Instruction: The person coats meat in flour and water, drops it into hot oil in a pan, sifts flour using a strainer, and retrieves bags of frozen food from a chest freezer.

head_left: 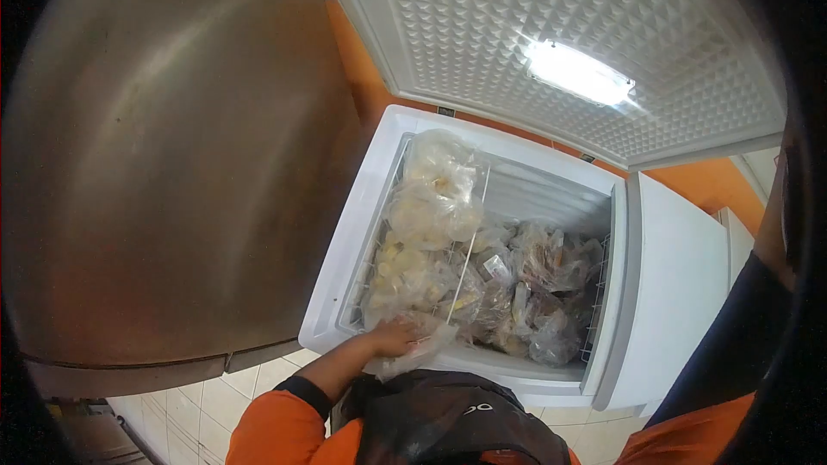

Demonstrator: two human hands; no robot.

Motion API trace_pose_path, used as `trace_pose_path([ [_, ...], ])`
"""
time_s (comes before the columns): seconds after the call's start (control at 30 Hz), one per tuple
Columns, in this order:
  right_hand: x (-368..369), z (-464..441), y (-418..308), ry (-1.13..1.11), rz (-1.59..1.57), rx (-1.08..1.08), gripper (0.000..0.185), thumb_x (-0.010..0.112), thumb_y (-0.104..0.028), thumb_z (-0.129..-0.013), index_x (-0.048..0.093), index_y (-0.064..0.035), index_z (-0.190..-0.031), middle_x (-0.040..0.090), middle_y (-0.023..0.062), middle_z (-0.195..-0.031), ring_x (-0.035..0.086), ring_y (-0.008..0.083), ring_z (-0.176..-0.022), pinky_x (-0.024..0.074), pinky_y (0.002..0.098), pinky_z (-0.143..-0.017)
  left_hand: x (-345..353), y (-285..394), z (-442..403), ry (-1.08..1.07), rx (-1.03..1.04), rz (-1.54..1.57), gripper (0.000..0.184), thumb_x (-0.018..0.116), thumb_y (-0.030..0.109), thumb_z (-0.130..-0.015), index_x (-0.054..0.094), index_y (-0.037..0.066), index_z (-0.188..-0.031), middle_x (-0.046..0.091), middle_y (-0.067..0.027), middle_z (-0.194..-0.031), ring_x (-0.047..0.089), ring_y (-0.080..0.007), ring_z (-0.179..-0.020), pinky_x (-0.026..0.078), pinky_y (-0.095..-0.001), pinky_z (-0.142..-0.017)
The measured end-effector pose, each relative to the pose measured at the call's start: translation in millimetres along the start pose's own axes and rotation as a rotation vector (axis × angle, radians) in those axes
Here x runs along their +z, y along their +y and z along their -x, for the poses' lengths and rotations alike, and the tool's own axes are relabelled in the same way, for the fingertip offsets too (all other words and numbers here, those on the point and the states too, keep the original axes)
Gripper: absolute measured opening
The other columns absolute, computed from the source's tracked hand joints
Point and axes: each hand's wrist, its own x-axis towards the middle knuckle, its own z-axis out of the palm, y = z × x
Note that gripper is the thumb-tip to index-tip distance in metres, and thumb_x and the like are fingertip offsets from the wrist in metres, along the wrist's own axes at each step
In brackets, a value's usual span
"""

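Note:
My left hand reaches over the near left rim of an open chest freezer. Its fingers are closed on a clear plastic bag, which drapes over the front edge. Beside that hand, a wire basket holds several clear bags with pale yellowish pieces. Larger whitish bags are heaped at the back of the basket. My right arm stretches up along the right side towards the raised lid; its hand is lost at the dark border of the view.
Several plastic bags with darker contents fill the deeper right part of the freezer. A white panel adjoins its right side. A large brownish metal surface stands close on the left. A dark bag is against my front, above a tiled floor.

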Motion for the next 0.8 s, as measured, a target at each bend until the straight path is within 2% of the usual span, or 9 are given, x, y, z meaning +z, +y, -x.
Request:
trace_pose_path([
  [0.1,-0.7,17.6,-14.0,0.068,0.014,0.008,0.078,0.068,-0.052,-0.060,0.050,0.0041,-0.111,0.056,0.0199,-0.106,0.054,0.0340,-0.096,0.0420,0.0442,-0.086,-20.4,14.5,-14.6,-0.132,-0.098,-0.001,0.056,0.052,0.038,-0.078,0.036,0.020,-0.129,0.031,-0.0042,-0.137,0.027,-0.0348,-0.125,0.023,-0.0574,-0.097],
  [0.2,2.6,9.0,-0.4,0.060,-0.100,0.002,0.076,0.068,-0.052,-0.061,0.051,0.0043,-0.109,0.057,0.0194,-0.103,0.055,0.0334,-0.095,0.0432,0.0432,-0.086,-79.4,22.0,-44.0,-0.341,-0.294,0.004,0.058,0.055,0.036,-0.077,0.037,0.014,-0.127,0.034,-0.0119,-0.134,0.030,-0.0346,-0.123,0.031,-0.0481,-0.095],
  [0.27,7.1,0.0,17.3,0.025,-0.244,0.043,0.075,0.068,-0.051,-0.061,0.051,0.0046,-0.108,0.058,0.0190,-0.101,0.055,0.0326,-0.093,0.0439,0.0414,-0.085,-99.4,25.2,-27.7,0.799,-0.363,0.024,0.060,0.062,0.031,-0.072,0.042,0.005,-0.122,0.047,-0.0198,-0.119,0.044,-0.0337,-0.112,0.040,-0.0415,-0.087],
  [0.33,11.2,-4.2,31.2,0.000,-0.286,0.056,0.074,0.068,-0.051,-0.062,0.051,0.0047,-0.108,0.058,0.0186,-0.099,0.056,0.0314,-0.091,0.0446,0.0404,-0.083,-80.1,10.4,-51.8,0.917,-0.403,0.041,0.058,0.066,0.028,-0.068,0.045,0.001,-0.115,0.054,-0.0209,-0.106,0.052,-0.0338,-0.100,0.043,-0.0421,-0.082],
  [0.4,13.2,-10.2,28.9,0.017,-0.200,0.022,0.074,0.068,-0.050,-0.062,0.050,0.0047,-0.109,0.057,0.0182,-0.100,0.056,0.0303,-0.091,0.0451,0.0404,-0.082,-59.4,4.1,-70.3,0.869,-0.385,0.128,0.052,0.067,0.024,-0.067,0.049,0.000,-0.109,0.058,-0.0210,-0.097,0.056,-0.0343,-0.091,0.045,-0.0426,-0.078],
  [0.47,5.3,-1.3,6.4,0.008,-0.081,0.020,0.074,0.068,-0.050,-0.063,0.049,0.0048,-0.110,0.056,0.0184,-0.102,0.055,0.0300,-0.092,0.0454,0.0404,-0.081,-48.3,13.4,-77.4,0.621,-0.287,0.265,0.041,0.063,0.020,-0.068,0.052,0.002,-0.103,0.060,-0.0199,-0.090,0.059,-0.0353,-0.084,0.046,-0.0429,-0.074],
  [0.63,-0.3,13.7,-16.8,-0.036,0.002,0.070,0.074,0.068,-0.047,-0.063,0.048,0.0070,-0.110,0.055,0.0205,-0.102,0.055,0.0318,-0.091,0.0456,0.0400,-0.079,-45.7,33.9,-56.2,0.358,-0.039,0.169,0.022,0.053,0.012,-0.068,0.059,0.003,-0.087,0.060,-0.0217,-0.086,0.058,-0.0370,-0.083,0.046,-0.0435,-0.075],
  [0.67,-1.0,8.0,-8.4,-0.085,-0.015,0.116,0.074,0.068,-0.046,-0.063,0.048,0.0076,-0.109,0.055,0.0210,-0.101,0.055,0.0322,-0.091,0.0455,0.0395,-0.078,-49.3,35.5,-48.8,0.316,-0.005,0.166,0.020,0.052,0.012,-0.068,0.060,0.003,-0.084,0.060,-0.0218,-0.084,0.058,-0.0370,-0.083,0.046,-0.0434,-0.074],
  [0.8,-2.8,29.4,-42.1,0.019,0.012,0.135,0.073,0.067,-0.044,-0.064,0.046,0.0080,-0.111,0.055,0.0208,-0.103,0.054,0.0333,-0.092,0.0455,0.0394,-0.079,-54.4,33.5,-36.6,0.170,0.090,0.093,0.020,0.053,0.015,-0.068,0.061,0.001,-0.079,0.060,-0.0215,-0.081,0.058,-0.0373,-0.080,0.046,-0.0426,-0.073],
])
